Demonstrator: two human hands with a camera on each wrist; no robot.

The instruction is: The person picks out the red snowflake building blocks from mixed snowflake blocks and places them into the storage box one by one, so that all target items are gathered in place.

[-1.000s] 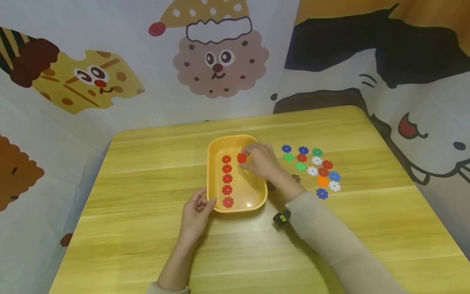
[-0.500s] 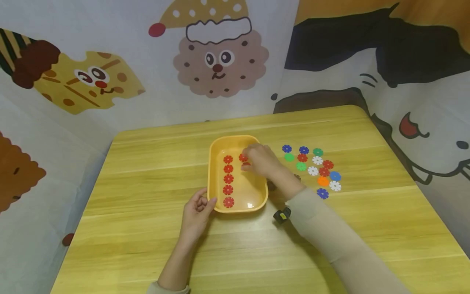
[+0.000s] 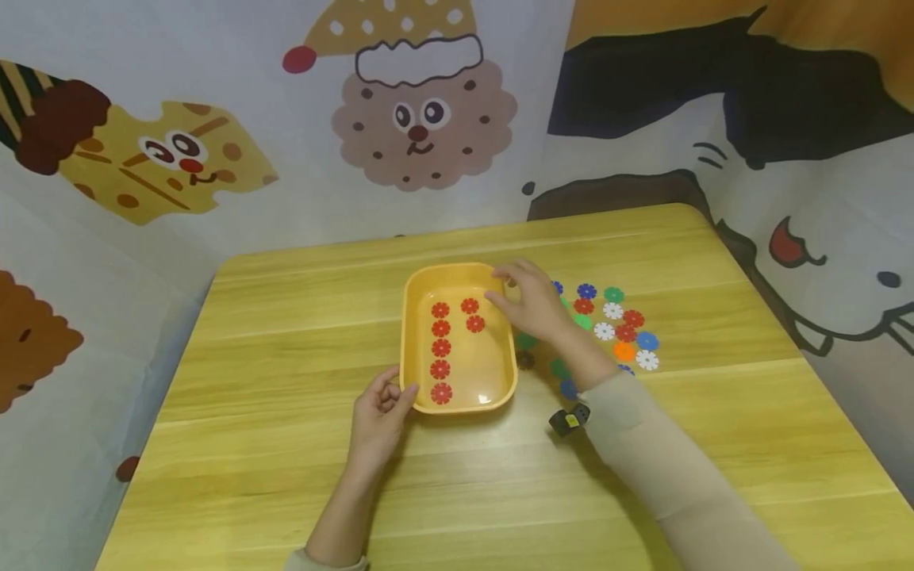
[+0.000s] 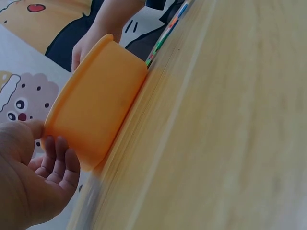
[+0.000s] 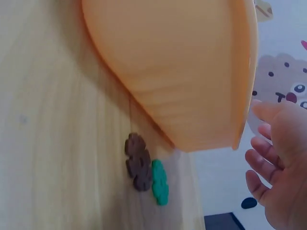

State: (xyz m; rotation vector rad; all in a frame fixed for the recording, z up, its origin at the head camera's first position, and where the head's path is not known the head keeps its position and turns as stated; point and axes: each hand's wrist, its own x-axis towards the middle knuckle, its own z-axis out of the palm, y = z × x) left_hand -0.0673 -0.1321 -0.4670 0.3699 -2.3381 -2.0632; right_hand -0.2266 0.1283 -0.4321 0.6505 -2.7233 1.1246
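A yellow-orange plastic tray (image 3: 485, 366) stands on the table. Inside it, a column of several red snowflake discs (image 3: 440, 347) lines the left, with two more red discs (image 3: 474, 323) to the upper right. My left hand (image 3: 378, 416) holds the tray's near-left corner, thumb on the rim, fingers curled against the outer wall in the left wrist view. At the far-right rim is my right hand (image 3: 535, 301), holding nothing. In the right wrist view its fingers (image 5: 266, 153) are relaxed and parted beside the tray wall (image 5: 182, 72).
Loose discs in blue, green, white, red and orange (image 3: 624, 350) lie to the right of the tray, some hidden under the right forearm. Brown discs (image 5: 138, 163) and a green disc (image 5: 160, 182) sit close by the tray wall. A cartoon-printed wall covering (image 3: 300, 198) rises behind the table.
My right hand has let go of a red disc, which lies below the first in the right column, and has moved right to the rim. The left hand stays put.
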